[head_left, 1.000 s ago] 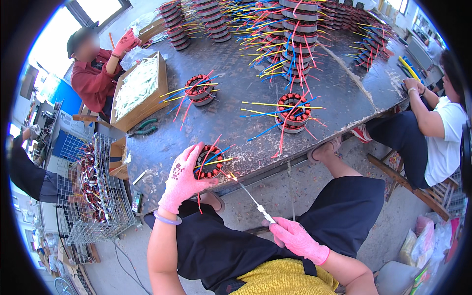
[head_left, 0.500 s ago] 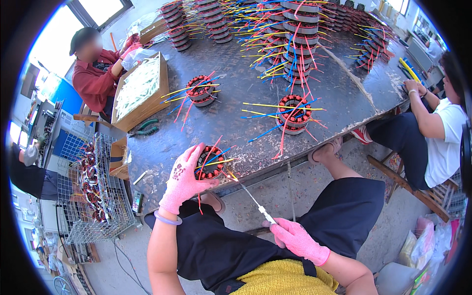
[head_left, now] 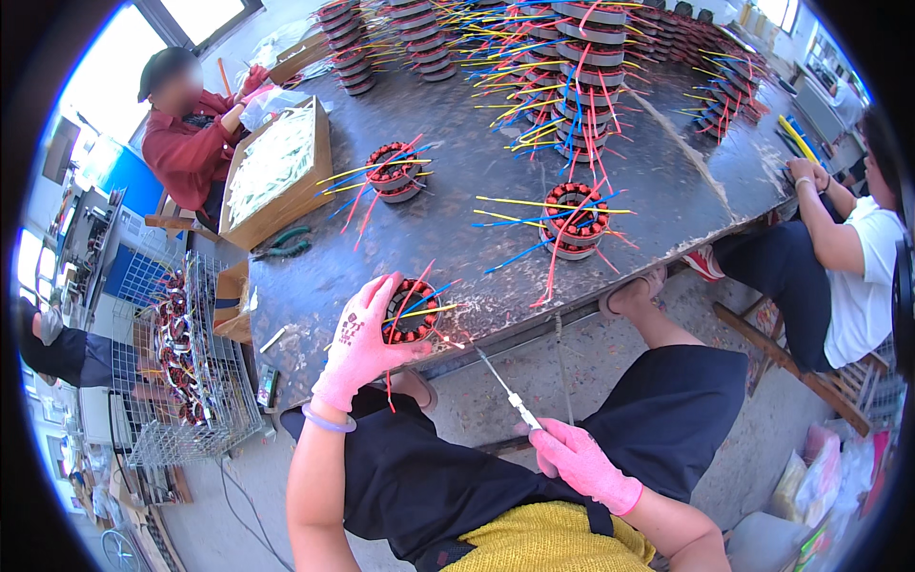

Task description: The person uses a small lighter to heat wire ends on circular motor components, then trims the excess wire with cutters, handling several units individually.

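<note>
At the table's near edge, my left hand (head_left: 355, 345), in a pink glove, is closed round the left side of a motor stator (head_left: 413, 327). This stator is a ring with red and dark coils, with yellow, blue and red wires sticking out. My right hand (head_left: 583, 461), also gloved in pink, grips a slim tool (head_left: 521, 409) with a white handle and a long thin metal shaft. The shaft points up and left, its tip a little apart from the stator's wires. Another stator (head_left: 574, 221) lies farther right, and a third stator (head_left: 394, 173) sits farther back.
Tall stacks of wired stators (head_left: 581, 105) stand on the far side of the dark table (head_left: 457, 238). Green-handled pliers (head_left: 284, 242) lie near a cardboard box (head_left: 276, 172) of pale sleeves. A wire basket (head_left: 195, 429) stands left. Co-workers sit at far left and right.
The tool's tip has drawn back from the wires beside the stator, toward the right. My left hand still holds the stator in nearly the same place.
</note>
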Tool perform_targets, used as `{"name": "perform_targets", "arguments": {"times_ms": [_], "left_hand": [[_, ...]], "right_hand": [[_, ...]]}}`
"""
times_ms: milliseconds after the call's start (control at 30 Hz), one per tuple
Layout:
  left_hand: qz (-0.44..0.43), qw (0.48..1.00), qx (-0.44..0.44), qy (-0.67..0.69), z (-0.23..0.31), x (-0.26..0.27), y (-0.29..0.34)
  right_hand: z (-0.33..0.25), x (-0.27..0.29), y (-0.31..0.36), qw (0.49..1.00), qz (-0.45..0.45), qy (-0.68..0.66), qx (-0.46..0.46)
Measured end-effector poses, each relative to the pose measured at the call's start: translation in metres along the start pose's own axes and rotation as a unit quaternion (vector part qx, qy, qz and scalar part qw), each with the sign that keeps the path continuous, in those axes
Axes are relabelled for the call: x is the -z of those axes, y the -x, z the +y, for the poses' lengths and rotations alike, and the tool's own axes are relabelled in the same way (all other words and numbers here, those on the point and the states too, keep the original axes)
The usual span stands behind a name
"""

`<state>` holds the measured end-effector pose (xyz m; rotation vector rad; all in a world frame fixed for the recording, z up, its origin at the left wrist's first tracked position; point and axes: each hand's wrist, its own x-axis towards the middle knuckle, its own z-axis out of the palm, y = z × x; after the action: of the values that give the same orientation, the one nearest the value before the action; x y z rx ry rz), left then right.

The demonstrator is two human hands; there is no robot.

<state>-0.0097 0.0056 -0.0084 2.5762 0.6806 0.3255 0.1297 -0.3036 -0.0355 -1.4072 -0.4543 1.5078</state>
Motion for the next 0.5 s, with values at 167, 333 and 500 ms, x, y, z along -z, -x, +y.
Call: {"name": "perform_targets", "arguments": {"times_ms": [167, 333, 500], "left_hand": [[-0.045, 0.998, -0.036, 0.014, 0.0018, 0.0082, -0.0019], [-0.021, 0.999, -0.047, -0.014, 0.0054, 0.0015, 0.0010], [-0.033, 0.998, -0.047, -0.008, 0.0035, 0.0013, -0.0009]], "right_hand": [[0.0000, 0.0000, 0.0009, 0.998, 0.006, -0.055, 0.011], [-0.0063, 0.0015, 0.0009, 1.000, 0.008, -0.007, 0.017], [-0.0063, 0.0000, -0.0001, 1.000, 0.006, -0.020, 0.018]]}}
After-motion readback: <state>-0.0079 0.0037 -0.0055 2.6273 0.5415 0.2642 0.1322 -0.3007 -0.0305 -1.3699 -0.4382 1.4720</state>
